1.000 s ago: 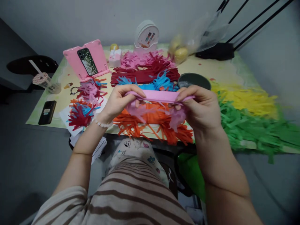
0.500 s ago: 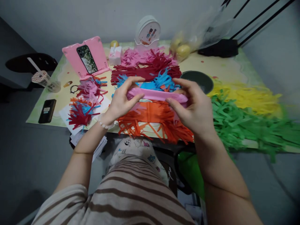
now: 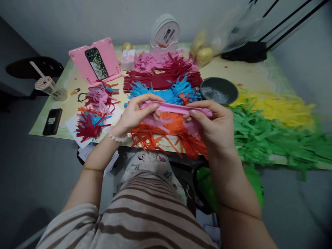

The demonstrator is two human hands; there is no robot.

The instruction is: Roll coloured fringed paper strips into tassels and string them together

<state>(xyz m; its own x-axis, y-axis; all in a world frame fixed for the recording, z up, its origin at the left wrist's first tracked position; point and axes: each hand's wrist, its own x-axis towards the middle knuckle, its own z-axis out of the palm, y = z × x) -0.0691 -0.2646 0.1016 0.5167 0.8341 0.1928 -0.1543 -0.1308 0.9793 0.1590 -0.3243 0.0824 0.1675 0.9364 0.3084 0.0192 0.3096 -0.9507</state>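
So, left hand (image 3: 133, 114) and right hand (image 3: 219, 126) pinch a narrow-folded, fringed pink paper strip (image 3: 173, 108). Can't read the round label (image 3: 167, 37), too blurry.

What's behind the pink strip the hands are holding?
Behind the pink strip, blue fringed paper shows past its top edge and orange fringed paper past its bottom edge. Bits covered by the strip, left hand and right hand can't be seen.

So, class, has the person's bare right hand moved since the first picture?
Yes: the bare right hand has shifted left and lower in view, judged against the resting round dark-grey bowl, more of which it hid before.
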